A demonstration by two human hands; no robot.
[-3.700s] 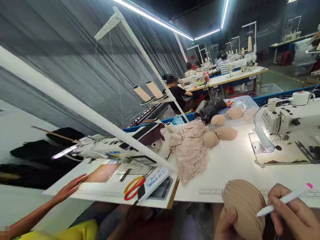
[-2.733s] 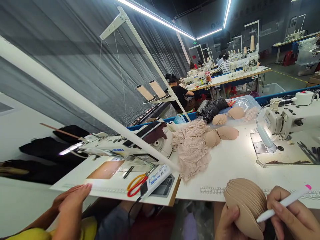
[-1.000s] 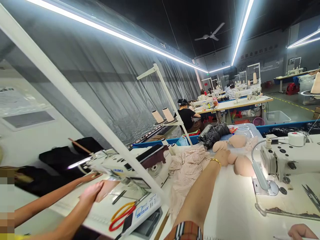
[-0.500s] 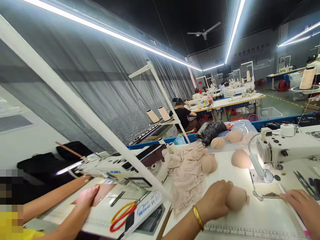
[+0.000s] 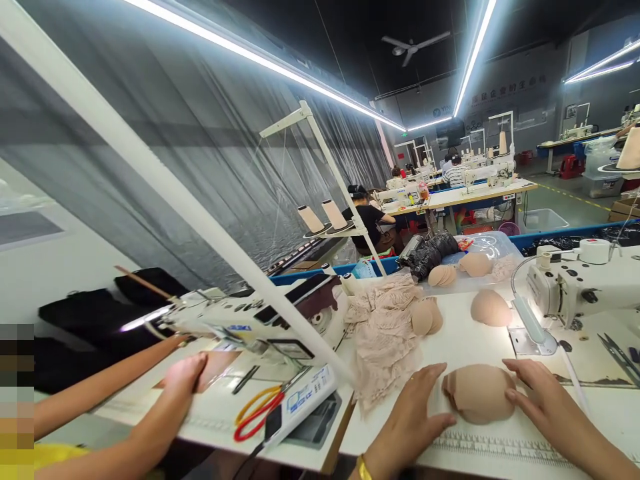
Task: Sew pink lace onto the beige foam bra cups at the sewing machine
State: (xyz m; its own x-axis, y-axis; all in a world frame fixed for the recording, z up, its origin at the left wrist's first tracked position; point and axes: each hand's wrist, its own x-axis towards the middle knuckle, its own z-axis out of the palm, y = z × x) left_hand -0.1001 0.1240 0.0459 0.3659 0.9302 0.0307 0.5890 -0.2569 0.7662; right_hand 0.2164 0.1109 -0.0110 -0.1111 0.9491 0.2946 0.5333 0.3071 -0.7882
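Observation:
A small stack of beige moulded bra cups lies dome up on the white table in front of me, its layered edges showing at the left. My left hand, with a gold bracelet at the wrist, is beside the stack, thumb and fingers spread and apart from it. At the other side, my right hand has its fingers parted, the thumb touching the cups' right edge. Behind the stack sits another beige cup. To the left, a heap of beige lace fabric lies with more cups against it.
A sewing machine stands at right, near black scissors. A printed ruler runs along the table's front. At left, a co-worker's hand holds beige material by another machine; red-and-yellow-handled scissors lie near.
My left hand has let go of the cups, which now rest on the table. My right hand has moved left from beside the machine to the stack. The view has shifted slightly.

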